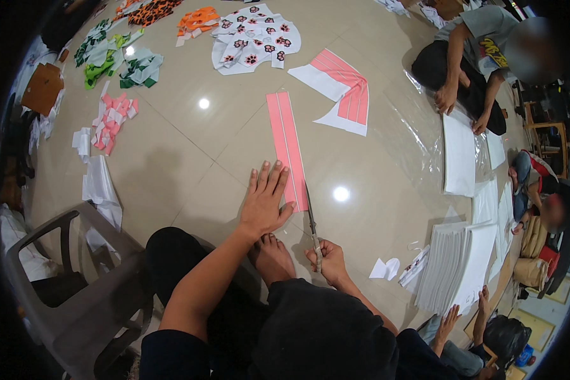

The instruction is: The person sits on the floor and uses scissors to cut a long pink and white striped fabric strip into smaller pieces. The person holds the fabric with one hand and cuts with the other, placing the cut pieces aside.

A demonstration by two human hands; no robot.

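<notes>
Black-clad knee (326, 329) nearest; pink strip (291, 155) on floor (373, 190), left hand (263, 206) flat at its left edge, grasping nothing. Right hand (330, 258) grips scissors (311, 221) by right edge; light hold-down could let strip slip, skewing cut.

A long pink fabric strip (284, 126) lies on the beige square-tiled floor (361, 247), partly under the left hand (264, 202); a grey plastic armchair (117, 266) stands at left, a white rectangular stack (453, 266) at right.
</notes>
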